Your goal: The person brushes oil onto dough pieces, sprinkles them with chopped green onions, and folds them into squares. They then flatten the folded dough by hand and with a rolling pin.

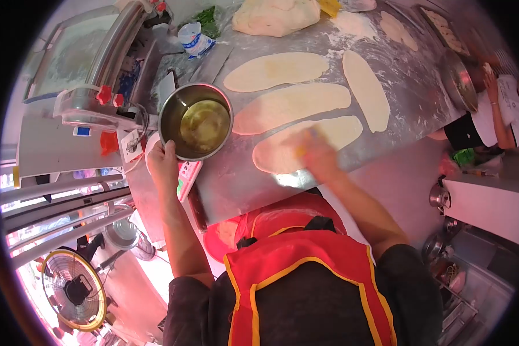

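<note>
My left hand (162,161) grips the rim of a round metal bowl (229,124) with yellowish liquid (205,126) in it. Over the nearest flat oval of dough (343,130) is my right hand (317,153), blurred by motion; its fingers are smeared, and what they hold, if anything, cannot be made out. Two more long dough ovals, a middle one (294,106) and a farther one (277,70), lie beyond it. Another strip of dough (366,92) lies to their right, turned lengthwise away from me.
A large dough mass (275,16) and scattered flour (354,24) are at the far side of the metal table (236,187). A dough machine (92,86) stands left, a scale (188,176) beside the bowl, a fan (75,288) lower left. Another person (504,106) is at right.
</note>
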Available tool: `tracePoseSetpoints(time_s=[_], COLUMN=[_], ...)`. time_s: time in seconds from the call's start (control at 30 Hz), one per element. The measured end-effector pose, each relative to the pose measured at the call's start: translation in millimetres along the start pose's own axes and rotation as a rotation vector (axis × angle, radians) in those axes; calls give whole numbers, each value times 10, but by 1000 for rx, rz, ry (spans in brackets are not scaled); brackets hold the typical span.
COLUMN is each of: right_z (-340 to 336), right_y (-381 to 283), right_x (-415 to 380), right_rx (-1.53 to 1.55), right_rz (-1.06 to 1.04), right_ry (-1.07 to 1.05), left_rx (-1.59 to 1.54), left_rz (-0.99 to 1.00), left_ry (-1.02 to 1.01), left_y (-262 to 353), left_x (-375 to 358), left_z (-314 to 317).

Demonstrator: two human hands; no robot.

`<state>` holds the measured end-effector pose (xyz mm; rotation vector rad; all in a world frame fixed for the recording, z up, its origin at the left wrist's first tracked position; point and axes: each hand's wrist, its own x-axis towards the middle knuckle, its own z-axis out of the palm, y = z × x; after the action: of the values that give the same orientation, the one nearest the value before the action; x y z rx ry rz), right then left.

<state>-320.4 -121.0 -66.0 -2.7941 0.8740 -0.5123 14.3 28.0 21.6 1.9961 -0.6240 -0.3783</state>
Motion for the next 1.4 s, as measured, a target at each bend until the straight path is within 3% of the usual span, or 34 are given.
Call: tracePoseSetpoints(time_s=[0.03, 0.07, 0.1, 0.23, 0.3, 0.33, 0.37, 0.4, 0.47, 0.57, 0.63, 0.7, 0.73, 0.83, 0.93, 1.0, 1.07, 1.1, 1.13, 1.17, 1.23, 1.33, 1.4], right_z=[124, 283, 131, 128, 150, 290, -36, 73, -214, -550, -269, 290, 673, 789, 498, 574, 538, 555, 314, 148, -136, -243, 25], right_y=[-251, -380, -612, -731, -274, 130, 344, 807, 1128, 1155, 987, 693, 525, -350, -663, -263, 423, 870, 1140, 1379, 1701, 1605, 1351], right_x=[10, -27, 31, 124, 185, 125, 221, 150, 290, 802, 1033, 1153, 1159, 1166, 1245, 1285, 1271, 1251, 1217, 1177, 1234, 1734, 2040], right_rx=[-58, 180, 21, 313, 820, 840, 769, 772, 665, 284, 220, -72, 5, 162, 345, 687, 949, 648, 764, 749, 424, 176, 177], right_rz=[27, -120, -196, -178, 587, 572, 629, 748, 658, 513, 482, 117, -41, -256, -234, 10, 489, 627, 760, 762, 632, 454, 312], right_ry=[-141, 1, -158, 11, -302, -40, 35, 38, 262, 176, 90, 8, -30, 89, -15, 27, -35, -73, 74, 206, 276, 196, 193], left_rx=[-43, -83, -77, -8, -13, -27, -40, -21, 15, -4, 14, 5, -11, -72, -58, 23, -119, -190, -145, -97, -52, -56, -72], left_rz=[3, 2, 13, 3, -20, -32, -46, -48, -49, -81, -77, -86, -92, -110, -114, -126, -138, -135, -137, -146, -148, -154, -173], left_ry=[-5, -8, -12, -23, -19, -12, -7, -1, 16, 46, 75, 92, 102, 124, 132, 123, 132, 142, 147, 151, 162, 163, 168], left_y=[-61, -114, -154, -128, -90, -92, -87, -61, 2, -37, -27, 16, 66, -52, -108, -108, -125, -118, -104, -86, -94, -127, -78], left_x=[44, 75, 97, 46, 33, 27, 13, -6, -26, -27, -65, -109, -101, -134, -91, -91, -111, -80, -72, -95, -88, -101, -139], left_z=[58, 111, 172, 124, 140, 154, 158, 161, 168, 153, 101, 65, 33, -61, -113, -144, -104, -93, -95, -102, -87, -56, -38])
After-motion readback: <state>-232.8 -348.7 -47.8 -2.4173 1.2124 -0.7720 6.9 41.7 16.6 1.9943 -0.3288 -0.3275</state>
